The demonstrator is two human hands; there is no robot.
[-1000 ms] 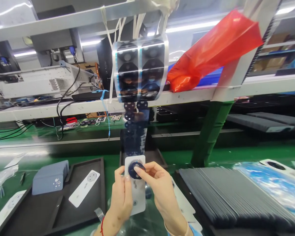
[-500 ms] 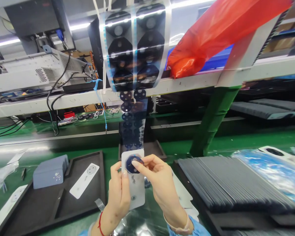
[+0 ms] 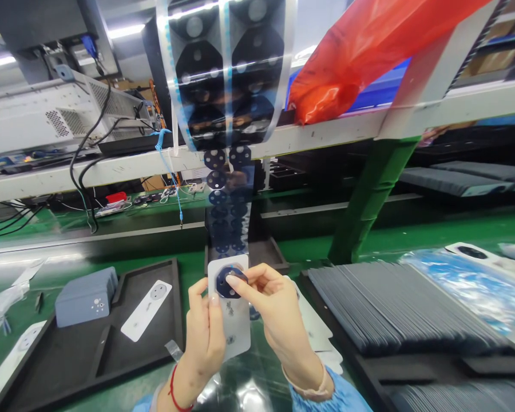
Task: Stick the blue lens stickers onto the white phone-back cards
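L hand (image 3: 205, 329) pinching 1 wht panel (image 3: 237, 329) | R hand (image 3: 278, 320) pinching 1 dk disc (image 3: 227, 290) | 1 film roll (image 3: 227, 74) above fingertips | vs prev: roll higher in view

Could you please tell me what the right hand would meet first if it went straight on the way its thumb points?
The right hand appears to touch the dark round piece, so that comes first; the white panel behind it probably follows, though depth is unclear.
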